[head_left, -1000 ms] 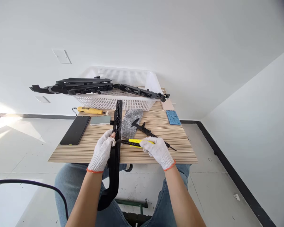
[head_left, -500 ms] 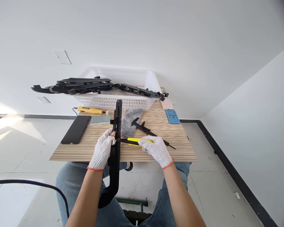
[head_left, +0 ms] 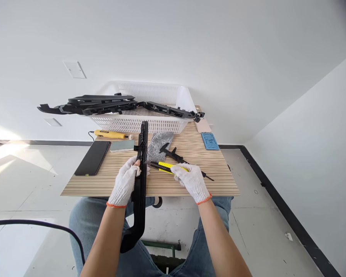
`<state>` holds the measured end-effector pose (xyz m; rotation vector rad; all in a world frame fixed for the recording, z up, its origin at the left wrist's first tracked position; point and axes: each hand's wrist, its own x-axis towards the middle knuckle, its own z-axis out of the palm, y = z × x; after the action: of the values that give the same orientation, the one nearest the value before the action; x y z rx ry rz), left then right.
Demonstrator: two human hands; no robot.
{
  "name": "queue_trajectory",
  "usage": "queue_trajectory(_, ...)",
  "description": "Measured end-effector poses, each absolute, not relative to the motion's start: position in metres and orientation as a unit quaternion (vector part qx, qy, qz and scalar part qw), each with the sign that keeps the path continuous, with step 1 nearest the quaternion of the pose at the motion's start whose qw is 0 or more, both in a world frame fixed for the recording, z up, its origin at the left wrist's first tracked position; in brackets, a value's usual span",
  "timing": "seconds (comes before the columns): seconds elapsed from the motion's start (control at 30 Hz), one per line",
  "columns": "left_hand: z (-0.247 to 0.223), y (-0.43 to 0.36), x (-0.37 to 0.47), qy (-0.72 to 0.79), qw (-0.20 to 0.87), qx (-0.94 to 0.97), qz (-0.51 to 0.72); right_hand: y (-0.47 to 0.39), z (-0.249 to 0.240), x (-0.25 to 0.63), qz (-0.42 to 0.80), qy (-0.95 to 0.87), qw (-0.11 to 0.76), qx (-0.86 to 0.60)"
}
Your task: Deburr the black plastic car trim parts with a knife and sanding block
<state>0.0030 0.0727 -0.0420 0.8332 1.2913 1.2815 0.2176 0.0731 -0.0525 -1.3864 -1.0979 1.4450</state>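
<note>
In the head view my gloved left hand [head_left: 125,180] is closed around a long black plastic trim piece [head_left: 139,209], its thumb on the inner face. The piece stands lengthwise across the table's front edge, its curved lower end over my lap. My gloved right hand [head_left: 190,179] grips a yellow and black utility knife [head_left: 163,167]. The knife's tip points left, close to the trim piece's right edge; I cannot tell whether it touches. Behind the knife lie a black caliper [head_left: 173,154] and grey speckled sheets [head_left: 158,144].
A white plastic basket [head_left: 161,125] at the back carries several black trim pieces [head_left: 100,104]. On the striped table [head_left: 187,191] are a black phone [head_left: 92,158], a grey-green block [head_left: 122,145], a yellow corded tool [head_left: 109,134] and a blue card-like item [head_left: 210,141]. A black cable [head_left: 46,224] hangs at left.
The knife's tip has swung slightly up and away from the trim piece, and my right hand has shifted a little to the right. My left hand and the piece stay in place.
</note>
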Motion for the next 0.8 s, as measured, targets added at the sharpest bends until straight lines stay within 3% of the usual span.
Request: queue_trajectory(0.8, -0.0441, 0.0738, 0.0003, 0.568, 0.526, 0.355, 0.524, 0.0731, -0.0525, 0.2199, 0.575, -0.464, 0.399, -0.543)
